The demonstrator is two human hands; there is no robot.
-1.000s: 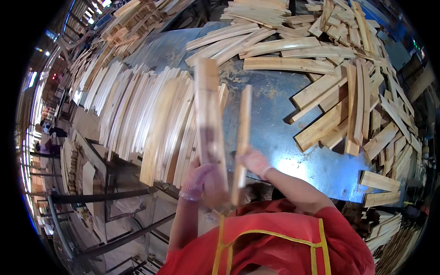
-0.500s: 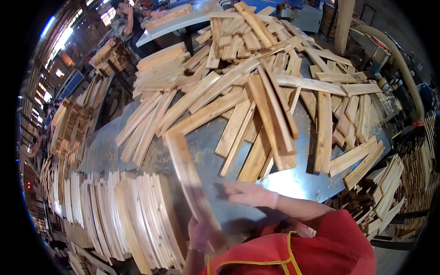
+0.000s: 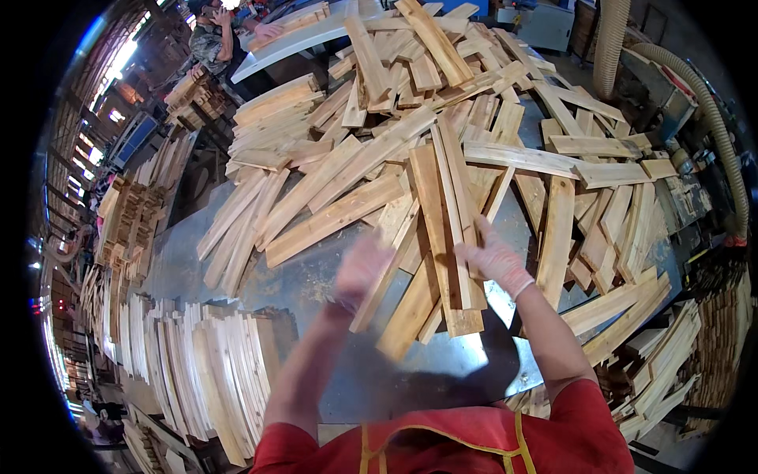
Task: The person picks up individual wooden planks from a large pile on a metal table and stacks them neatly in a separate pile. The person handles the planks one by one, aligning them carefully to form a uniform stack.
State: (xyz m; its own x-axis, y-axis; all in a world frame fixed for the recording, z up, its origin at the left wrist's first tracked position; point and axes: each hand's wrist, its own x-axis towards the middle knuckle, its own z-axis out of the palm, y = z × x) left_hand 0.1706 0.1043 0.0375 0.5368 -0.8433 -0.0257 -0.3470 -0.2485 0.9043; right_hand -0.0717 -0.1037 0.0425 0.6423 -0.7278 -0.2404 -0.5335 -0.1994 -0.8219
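Note:
My left hand (image 3: 365, 270), smeared by motion, is beside the left edge of a light wooden board (image 3: 384, 265) near the front of a loose heap. Whether it grips that board cannot be made out. My right hand (image 3: 497, 257) reaches to the right side of a narrow upright-lying board (image 3: 456, 229), thumb and fingers apart at its edge. A wider board (image 3: 433, 237) lies between the hands, its near end pointing toward me. Both hands wear pale gloves. More boards overlap underneath, partly hidden.
A grey metal table (image 3: 316, 288) carries the heap. Standing boards (image 3: 229, 379) form a tight row at lower left. Stacked boards (image 3: 276, 110) lie far left; another person (image 3: 217, 43) is behind them. A ribbed hose (image 3: 714, 110) hangs at right, above more stacked wood (image 3: 707, 340).
The board that my left hand held is out of it. That hand has moved up and forward to the heap. My right hand has gone forward and right, to the boards' edge.

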